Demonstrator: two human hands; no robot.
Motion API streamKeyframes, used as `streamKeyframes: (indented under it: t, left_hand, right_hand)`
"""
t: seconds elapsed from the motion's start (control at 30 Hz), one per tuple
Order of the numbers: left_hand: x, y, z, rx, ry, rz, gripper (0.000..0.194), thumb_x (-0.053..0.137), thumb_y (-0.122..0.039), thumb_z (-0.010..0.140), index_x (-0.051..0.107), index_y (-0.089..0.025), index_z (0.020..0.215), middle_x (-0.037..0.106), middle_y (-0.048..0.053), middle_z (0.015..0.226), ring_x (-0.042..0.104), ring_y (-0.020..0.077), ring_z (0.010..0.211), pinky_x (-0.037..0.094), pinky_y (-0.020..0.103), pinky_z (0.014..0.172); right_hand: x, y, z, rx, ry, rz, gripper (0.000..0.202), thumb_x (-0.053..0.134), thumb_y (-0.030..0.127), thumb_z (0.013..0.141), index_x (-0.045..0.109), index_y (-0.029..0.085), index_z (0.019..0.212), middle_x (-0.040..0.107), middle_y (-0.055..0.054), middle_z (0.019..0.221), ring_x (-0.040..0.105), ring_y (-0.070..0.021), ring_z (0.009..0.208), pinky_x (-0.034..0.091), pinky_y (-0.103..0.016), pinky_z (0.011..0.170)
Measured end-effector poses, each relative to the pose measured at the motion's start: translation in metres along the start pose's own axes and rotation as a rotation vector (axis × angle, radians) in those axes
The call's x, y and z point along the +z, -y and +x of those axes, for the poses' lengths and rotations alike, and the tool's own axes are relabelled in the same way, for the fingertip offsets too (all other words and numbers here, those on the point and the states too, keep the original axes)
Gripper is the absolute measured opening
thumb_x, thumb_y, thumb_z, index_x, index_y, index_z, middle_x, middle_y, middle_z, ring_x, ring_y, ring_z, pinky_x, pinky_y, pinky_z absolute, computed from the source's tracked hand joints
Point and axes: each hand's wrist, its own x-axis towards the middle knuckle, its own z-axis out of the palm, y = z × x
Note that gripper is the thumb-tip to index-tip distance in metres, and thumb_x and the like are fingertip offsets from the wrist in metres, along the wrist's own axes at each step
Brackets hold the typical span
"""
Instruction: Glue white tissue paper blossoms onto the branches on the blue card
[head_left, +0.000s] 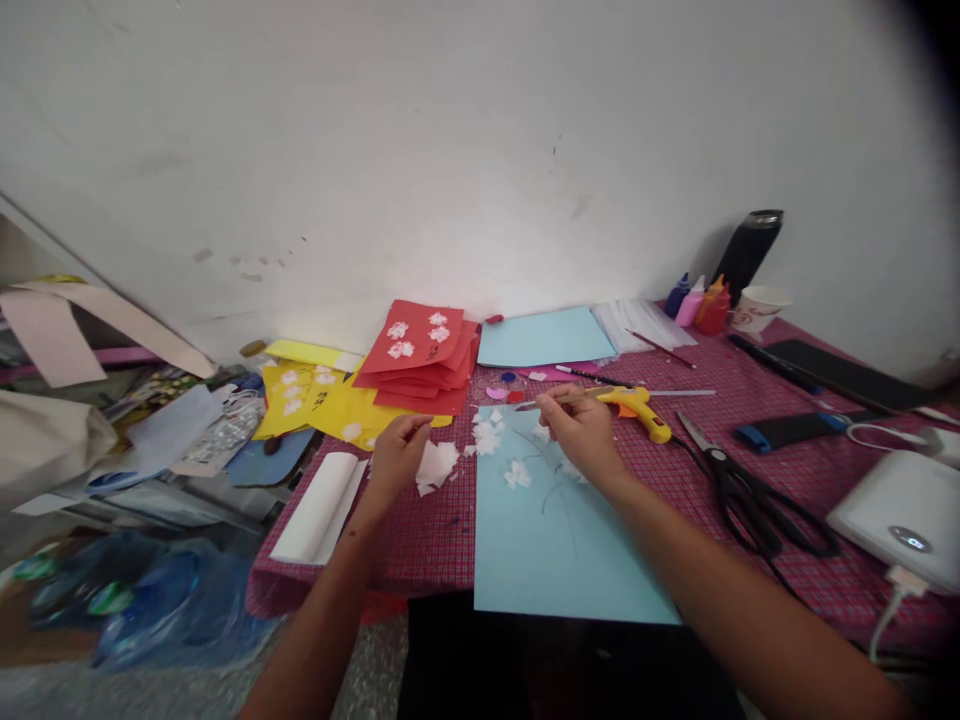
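My right hand (581, 430) grips a slim paintbrush (528, 405) with a dark tip. The tip points left, just below small discs of paint (496, 394) in pink, red and blue. Beneath that hand lies a light blue sheet (555, 570) with thin drawn branch lines and clumps of white paper petals (517, 474). My left hand (397, 455) hovers by a pile of torn white paper (437, 466), left of the sheet. Its thumb and fingers are pressed together; whether anything is between them is hidden.
Yellow hot glue gun (637, 405) and black scissors (750, 490) lie to the right. Folded red cards (420, 350) and yellow cards (341, 400) sit behind, left. A white paper roll (319, 505) rests at the left edge. Paint bottles (701, 302), a paper cup (759, 308) and a white power bank (900, 515) stand right.
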Motion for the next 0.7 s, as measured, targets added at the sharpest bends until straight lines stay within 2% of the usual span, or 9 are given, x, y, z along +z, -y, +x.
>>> streamKeyframes:
  t: [0.1, 0.2, 0.3, 0.43, 0.7]
  left_hand:
    - [-0.020, 0.019, -0.003, -0.115, 0.005, -0.046, 0.029, 0.057, -0.034, 0.083, 0.071, -0.017, 0.101, 0.072, 0.007, 0.096, 0.065, 0.0206, 0.085, 0.049, 0.031, 0.078]
    - [-0.028, 0.031, -0.008, -0.145, 0.051, -0.047, 0.028, 0.057, -0.033, 0.082, 0.071, -0.017, 0.099, 0.073, 0.007, 0.094, 0.065, 0.0207, 0.084, 0.049, 0.031, 0.076]
    - [-0.026, 0.033, -0.012, -0.067, 0.127, 0.033, 0.025, 0.054, -0.030, 0.082, 0.072, -0.019, 0.097, 0.072, 0.006, 0.095, 0.065, 0.0209, 0.088, 0.049, 0.032, 0.079]
    - [-0.020, 0.026, -0.017, 0.031, 0.234, 0.162, 0.026, 0.056, -0.026, 0.080, 0.073, -0.020, 0.099, 0.070, 0.006, 0.096, 0.063, 0.0213, 0.090, 0.047, 0.033, 0.082]
    - [-0.015, 0.023, -0.024, 0.129, 0.313, 0.298, 0.032, 0.067, -0.026, 0.072, 0.072, -0.021, 0.103, 0.067, 0.007, 0.097, 0.060, 0.0241, 0.090, 0.045, 0.034, 0.081]
  right_hand:
    - [0.002, 0.001, -0.003, -0.053, 0.023, -0.064, 0.028, 0.060, 0.044, 0.087, 0.059, 0.019, 0.073, 0.058, 0.001, 0.062, 0.050, -0.0121, 0.049, 0.038, -0.025, 0.046]
    - [0.004, -0.001, -0.007, -0.097, 0.070, -0.158, 0.030, 0.059, 0.042, 0.088, 0.060, 0.019, 0.069, 0.058, 0.000, 0.064, 0.051, -0.0123, 0.051, 0.038, -0.026, 0.048]
    - [0.004, -0.004, -0.009, -0.114, 0.093, -0.208, 0.031, 0.058, 0.041, 0.089, 0.060, 0.019, 0.067, 0.061, -0.001, 0.068, 0.051, -0.0122, 0.052, 0.037, -0.026, 0.049]
    - [0.005, -0.008, -0.008, -0.145, 0.091, -0.234, 0.034, 0.057, 0.040, 0.089, 0.059, 0.020, 0.062, 0.064, -0.004, 0.075, 0.055, -0.0142, 0.059, 0.040, -0.027, 0.054]
    - [0.005, -0.005, -0.009, -0.153, 0.110, -0.252, 0.034, 0.056, 0.038, 0.089, 0.060, 0.020, 0.061, 0.064, -0.005, 0.076, 0.057, -0.0154, 0.062, 0.041, -0.028, 0.056]
